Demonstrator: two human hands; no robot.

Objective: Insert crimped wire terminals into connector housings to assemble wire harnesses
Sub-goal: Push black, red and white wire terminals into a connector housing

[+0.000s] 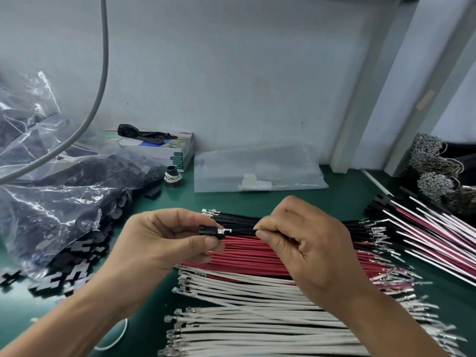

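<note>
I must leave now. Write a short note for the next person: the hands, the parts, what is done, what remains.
Left hand pinches a black connector housing. Right hand pinches a black wire; its metal terminal sits at the housing mouth, not yet seated.
Black, red wires and white wires lie below.
Finished harnesses lie right.
Left: push in this terminal.

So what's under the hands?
Under the hands lie rows of black, red and white wires on the green mat; their middles are covered.
</note>
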